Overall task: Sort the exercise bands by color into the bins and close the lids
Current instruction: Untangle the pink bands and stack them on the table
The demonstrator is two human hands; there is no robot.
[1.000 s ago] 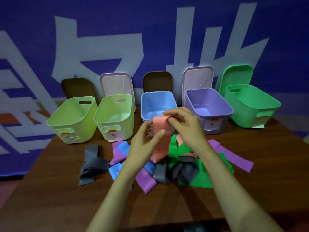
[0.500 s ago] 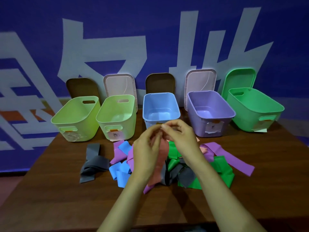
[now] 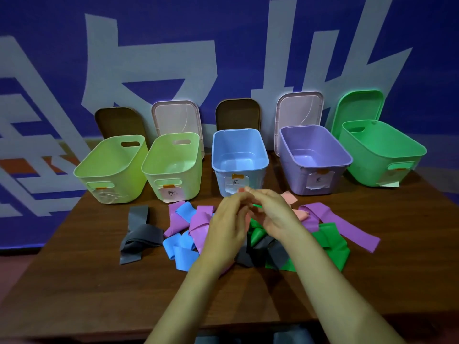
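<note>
Both hands meet over a pile of exercise bands in the middle of the table. My left hand and my right hand together pinch a pink band, mostly hidden between the fingers. Under and around them lie purple bands, blue bands, green bands and grey bands. Another pink band lies behind my right hand. Open bins stand in a row behind: two yellow-green bins, a blue bin, a purple bin and a green bin.
Lids lean upright against the blue wall behind the bins: brown, pink, brown, pink, green. The brown table has its front edge near the bottom of the view.
The pink band, held up and stretched long a second ago, has been gathered into my two hands, which have come together and lowered over the pile.
</note>
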